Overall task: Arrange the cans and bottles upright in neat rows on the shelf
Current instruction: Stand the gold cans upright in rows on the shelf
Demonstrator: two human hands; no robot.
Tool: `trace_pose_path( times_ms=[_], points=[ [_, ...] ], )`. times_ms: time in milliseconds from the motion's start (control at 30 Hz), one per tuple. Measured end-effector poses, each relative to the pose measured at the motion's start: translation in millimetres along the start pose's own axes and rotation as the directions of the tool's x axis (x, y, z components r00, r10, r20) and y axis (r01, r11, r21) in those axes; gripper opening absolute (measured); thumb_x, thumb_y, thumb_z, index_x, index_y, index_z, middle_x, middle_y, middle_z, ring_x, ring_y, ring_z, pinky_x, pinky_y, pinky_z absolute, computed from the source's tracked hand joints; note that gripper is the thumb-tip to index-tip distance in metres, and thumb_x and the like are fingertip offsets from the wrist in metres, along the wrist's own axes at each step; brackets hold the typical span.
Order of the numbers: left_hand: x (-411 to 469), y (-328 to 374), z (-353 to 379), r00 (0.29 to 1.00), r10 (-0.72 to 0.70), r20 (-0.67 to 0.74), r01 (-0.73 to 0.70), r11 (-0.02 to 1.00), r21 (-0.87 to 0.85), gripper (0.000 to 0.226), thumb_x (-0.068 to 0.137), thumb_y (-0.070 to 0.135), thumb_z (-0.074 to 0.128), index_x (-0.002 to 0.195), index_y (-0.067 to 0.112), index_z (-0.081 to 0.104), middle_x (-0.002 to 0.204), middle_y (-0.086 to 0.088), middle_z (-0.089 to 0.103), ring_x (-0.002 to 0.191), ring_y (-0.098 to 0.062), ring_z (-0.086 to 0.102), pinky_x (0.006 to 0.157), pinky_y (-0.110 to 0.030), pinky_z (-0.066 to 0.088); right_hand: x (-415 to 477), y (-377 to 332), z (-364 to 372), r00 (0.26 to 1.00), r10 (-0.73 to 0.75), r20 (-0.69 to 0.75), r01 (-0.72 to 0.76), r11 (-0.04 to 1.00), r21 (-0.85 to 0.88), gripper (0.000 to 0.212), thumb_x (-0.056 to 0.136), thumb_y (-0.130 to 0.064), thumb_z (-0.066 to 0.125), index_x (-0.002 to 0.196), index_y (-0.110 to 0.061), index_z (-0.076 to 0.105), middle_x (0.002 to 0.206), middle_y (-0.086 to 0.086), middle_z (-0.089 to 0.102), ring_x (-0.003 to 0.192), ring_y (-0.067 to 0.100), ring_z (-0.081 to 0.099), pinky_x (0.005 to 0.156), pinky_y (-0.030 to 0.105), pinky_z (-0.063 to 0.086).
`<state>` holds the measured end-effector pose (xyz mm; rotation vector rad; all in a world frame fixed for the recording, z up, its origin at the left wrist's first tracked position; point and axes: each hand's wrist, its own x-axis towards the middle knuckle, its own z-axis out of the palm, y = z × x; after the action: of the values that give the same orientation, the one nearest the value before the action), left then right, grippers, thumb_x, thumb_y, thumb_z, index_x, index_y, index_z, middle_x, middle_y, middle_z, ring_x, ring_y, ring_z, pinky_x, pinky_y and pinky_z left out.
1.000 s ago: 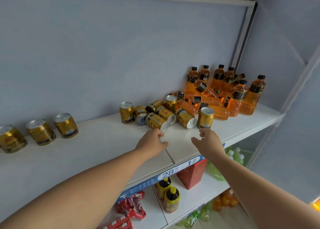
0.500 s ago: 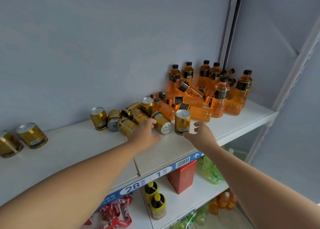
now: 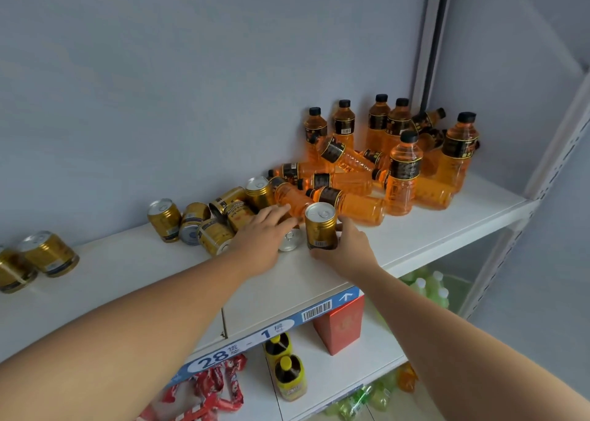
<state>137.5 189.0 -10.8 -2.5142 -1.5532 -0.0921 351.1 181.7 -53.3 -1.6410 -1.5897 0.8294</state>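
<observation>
1. Two hands have reached the pile since a second ago. My right hand point(image 3: 346, 251) now wraps the upright can point(image 3: 321, 226) on the shelf point(image 3: 431, 235).
2. Left hand point(image 3: 260, 238) lies straight-fingered over a tipped can point(image 3: 290, 239) just left of the upright can, not gripping.
3. Toppled bottles point(image 3: 348, 181) behind the upright can are untouched. I judge the sorting barely begun.

At the right hand point(image 3: 349, 254), the can point(image 3: 321, 227) is glossy gold metal with a bare silver lid; the cans point(image 3: 214, 235) by the left hand point(image 3: 261, 242) have the same finish. Bottles point(image 3: 404, 178) beyond both hands: clear glossy plastic, black caps. Shelf point(image 3: 127, 280) under the hands: smooth matt white.
</observation>
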Motion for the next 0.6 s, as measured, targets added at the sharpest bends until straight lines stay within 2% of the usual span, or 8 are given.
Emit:
trace_pose_path(
  times_ms=[200,300,367,500,600],
  points=[
    [6.2,3.7,4.1,0.998,0.028,-0.058,-0.025,0.998,0.062,0.075,0.084,0.002,0.064,0.15,0.03,0.043,0.161,0.001,0.037,0.147,-0.027,0.027,0.106,-0.047,0.042,4.3,4.0,4.6,0.998,-0.047,-0.03,0.044,0.995,-0.088,0.071,0.06,-0.062,0.072,0.121,-0.036,0.046,0.109,-0.005,0.062,0.107,0.021,0.049,0.08,0.038,0.046],
    [6.4,3.5,2.2,0.996,0.005,-0.094,0.002,0.997,0.074,0.071,0.083,0.009,0.072,0.147,0.029,0.049,0.156,0.003,0.045,0.143,-0.026,0.037,0.101,-0.046,0.043,7.9,2.6,6.5,0.999,-0.021,-0.037,0.019,0.997,-0.071,0.069,0.062,-0.062,0.07,0.122,-0.038,0.047,0.108,-0.003,0.061,0.106,0.022,0.052,0.082,0.037,0.047],
    [7.5,3.5,-1.4,0.993,-0.035,-0.111,0.043,0.997,0.067,0.07,0.083,0.022,0.079,0.146,0.03,0.05,0.155,0.005,0.047,0.139,-0.024,0.042,0.1,-0.044,0.042,9.4,1.3,7.2,0.999,-0.016,-0.049,0.014,0.999,-0.04,0.068,0.062,-0.061,0.071,0.122,-0.038,0.049,0.107,-0.004,0.062,0.105,0.022,0.055,0.085,0.039,0.05],
    [8.2,5.7,-11.9,0.979,-0.147,-0.142,0.141,0.989,-0.051,0.075,0.083,0.044,0.078,0.15,0.032,0.045,0.154,0.009,0.049,0.134,-0.022,0.05,0.102,-0.041,0.043,8.1,1.2,4.8,0.998,-0.013,-0.068,0.015,0.999,0.029,0.063,0.059,-0.059,0.074,0.114,-0.036,0.052,0.104,-0.007,0.064,0.102,0.021,0.059,0.083,0.045,0.056],
    [3.5,9.2,-21.6,0.973,-0.182,-0.142,0.161,0.976,-0.146,0.08,0.078,0.05,0.081,0.148,0.03,0.048,0.144,0.006,0.059,0.127,-0.023,0.056,0.099,-0.042,0.046,6.4,0.0,1.1,0.995,0.002,-0.095,0.004,0.998,0.062,0.066,0.058,-0.056,0.078,0.114,-0.034,0.051,0.108,-0.004,0.063,0.102,0.021,0.059,0.082,0.042,0.056]
  ],
)
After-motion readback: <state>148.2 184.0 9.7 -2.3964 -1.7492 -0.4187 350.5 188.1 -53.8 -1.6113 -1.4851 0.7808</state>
